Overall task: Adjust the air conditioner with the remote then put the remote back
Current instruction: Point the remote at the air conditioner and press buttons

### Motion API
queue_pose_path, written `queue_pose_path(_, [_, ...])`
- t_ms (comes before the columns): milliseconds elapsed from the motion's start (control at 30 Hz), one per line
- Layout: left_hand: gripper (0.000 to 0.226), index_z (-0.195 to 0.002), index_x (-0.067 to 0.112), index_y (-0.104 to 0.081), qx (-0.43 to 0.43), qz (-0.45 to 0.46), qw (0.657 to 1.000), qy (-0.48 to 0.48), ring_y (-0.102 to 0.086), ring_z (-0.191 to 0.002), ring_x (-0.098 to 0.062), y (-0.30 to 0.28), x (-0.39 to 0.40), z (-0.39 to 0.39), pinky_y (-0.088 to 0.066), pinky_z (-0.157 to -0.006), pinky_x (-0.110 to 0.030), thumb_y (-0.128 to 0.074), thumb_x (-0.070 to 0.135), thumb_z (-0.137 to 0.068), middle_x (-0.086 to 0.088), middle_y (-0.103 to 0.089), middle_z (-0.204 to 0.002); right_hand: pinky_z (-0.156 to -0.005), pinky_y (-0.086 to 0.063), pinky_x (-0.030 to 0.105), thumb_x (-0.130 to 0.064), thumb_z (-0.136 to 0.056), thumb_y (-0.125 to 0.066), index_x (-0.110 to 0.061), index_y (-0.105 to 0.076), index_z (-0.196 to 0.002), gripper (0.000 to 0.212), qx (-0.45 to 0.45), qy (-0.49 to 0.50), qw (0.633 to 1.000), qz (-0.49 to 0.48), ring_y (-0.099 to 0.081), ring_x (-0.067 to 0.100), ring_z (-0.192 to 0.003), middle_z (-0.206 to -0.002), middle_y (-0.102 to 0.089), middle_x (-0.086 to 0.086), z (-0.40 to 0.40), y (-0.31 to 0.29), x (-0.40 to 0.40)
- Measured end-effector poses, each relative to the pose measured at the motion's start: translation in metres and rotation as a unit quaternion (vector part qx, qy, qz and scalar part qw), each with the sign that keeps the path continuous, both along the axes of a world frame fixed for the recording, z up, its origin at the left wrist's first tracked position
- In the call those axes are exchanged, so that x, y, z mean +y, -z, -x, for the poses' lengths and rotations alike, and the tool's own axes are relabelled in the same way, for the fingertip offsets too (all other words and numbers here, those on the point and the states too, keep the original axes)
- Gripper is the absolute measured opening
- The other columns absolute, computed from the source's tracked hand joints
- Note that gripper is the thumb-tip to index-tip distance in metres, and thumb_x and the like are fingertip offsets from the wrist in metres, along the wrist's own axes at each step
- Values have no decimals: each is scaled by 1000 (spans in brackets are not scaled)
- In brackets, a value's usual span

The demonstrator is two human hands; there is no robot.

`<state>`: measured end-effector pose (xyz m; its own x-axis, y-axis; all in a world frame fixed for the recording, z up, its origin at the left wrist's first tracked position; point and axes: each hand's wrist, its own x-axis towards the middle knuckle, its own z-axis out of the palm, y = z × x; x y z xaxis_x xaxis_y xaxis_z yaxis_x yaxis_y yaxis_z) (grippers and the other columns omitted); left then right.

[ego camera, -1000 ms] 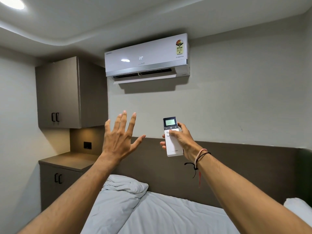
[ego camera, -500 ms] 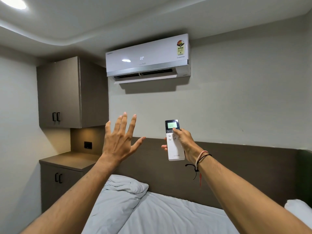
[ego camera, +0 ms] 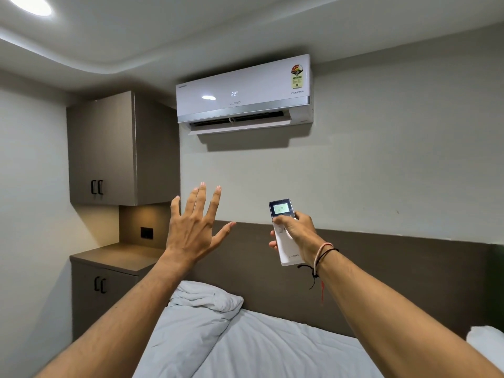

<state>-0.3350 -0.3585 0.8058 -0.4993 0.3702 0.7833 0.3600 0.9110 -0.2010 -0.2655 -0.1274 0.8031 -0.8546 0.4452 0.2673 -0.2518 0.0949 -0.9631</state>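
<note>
A white air conditioner (ego camera: 245,94) hangs high on the far wall, its display reading 22 and its flap open. My right hand (ego camera: 296,232) is raised below it and grips a slim white remote (ego camera: 283,248) upright, with the lit screen on top. My thumb lies across the buttons under the screen. My left hand (ego camera: 192,229) is held up to the left of the remote, empty, fingers spread, palm toward the wall.
A bed with white sheets (ego camera: 272,347) and a rumpled pillow (ego camera: 201,304) lies below, against a dark headboard (ego camera: 395,268). At left stand a low cabinet (ego camera: 109,271) and a wall cupboard (ego camera: 109,148). A second pillow (ego camera: 488,347) shows at the right edge.
My right hand has shifted slightly on the remote and the thumb has moved over the buttons. The remote's screen reading looks different. The left hand stays raised and open.
</note>
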Motion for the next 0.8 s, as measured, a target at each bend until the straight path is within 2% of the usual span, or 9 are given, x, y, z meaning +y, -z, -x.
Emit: queue_pose_path(800, [95,-161,21,-18,5,0,1000,1,-35,-149,-36,1,-6,-4,-32,-113,-64,-6,78,-86,-19,-27,-165,-47,-57,30,-17,-86,-69,-10,-58,-114,30,-5,-17,1000,-11,-71,31,-53,-81,-73,18,-7,-2,-5])
